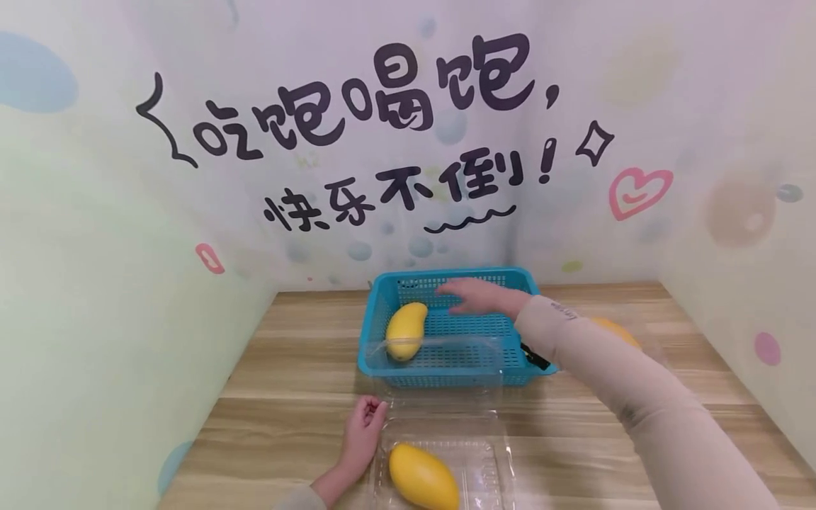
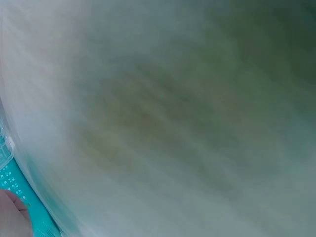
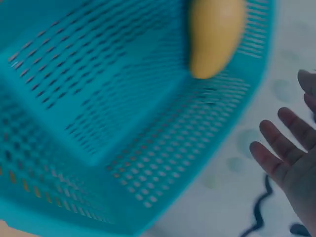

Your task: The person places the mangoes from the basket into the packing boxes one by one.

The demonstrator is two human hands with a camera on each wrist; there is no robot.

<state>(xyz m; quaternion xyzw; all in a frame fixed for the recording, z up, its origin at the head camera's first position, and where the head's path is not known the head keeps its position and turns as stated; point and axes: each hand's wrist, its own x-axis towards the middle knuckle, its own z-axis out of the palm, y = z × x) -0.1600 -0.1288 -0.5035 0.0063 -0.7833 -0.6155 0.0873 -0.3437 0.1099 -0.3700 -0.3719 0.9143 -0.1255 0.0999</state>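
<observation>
Fingers of the right hand (image 1: 474, 296) spread straight and empty above the perforated blue plastic basket (image 1: 510, 280), near the smooth, firm-looking yellow mango (image 1: 405, 330) lying inside, probably best cupped round its middle, while the left hand's (image 1: 362, 429) curled fingers touch the clear plastic clamshell tray (image 1: 491, 467).

One mango (image 1: 406, 331) lies in the basket (image 1: 518, 278); in front of the basket, a clear tray (image 1: 484, 467) holds another mango (image 1: 423, 477).
</observation>
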